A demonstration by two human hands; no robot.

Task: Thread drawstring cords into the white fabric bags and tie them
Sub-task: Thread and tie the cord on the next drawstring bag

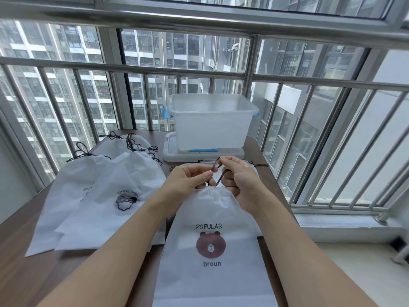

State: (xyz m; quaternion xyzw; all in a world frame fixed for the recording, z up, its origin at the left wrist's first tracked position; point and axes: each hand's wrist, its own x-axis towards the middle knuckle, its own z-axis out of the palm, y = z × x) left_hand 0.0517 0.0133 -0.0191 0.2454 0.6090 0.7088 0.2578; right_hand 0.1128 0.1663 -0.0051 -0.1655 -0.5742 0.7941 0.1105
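A white fabric bag (212, 218) printed with a brown bear and the words POPULAR and broun lies in front of me, its mouth gathered at the far end. A dark drawstring cord (220, 177) comes out of that gathered mouth. My left hand (188, 178) pinches the cord close to the bag's mouth. My right hand (240, 176) pinches another stretch of the same cord a little higher, and the cord forms a loop between the two hands.
Several white bags (106, 196) with tied dark cords lie in a pile at the left of the brown table (26, 273). A translucent plastic bin (210, 127) stands on its lid at the far edge. Loose cords (259, 165) lie behind my hands. A metal railing runs behind and to the right.
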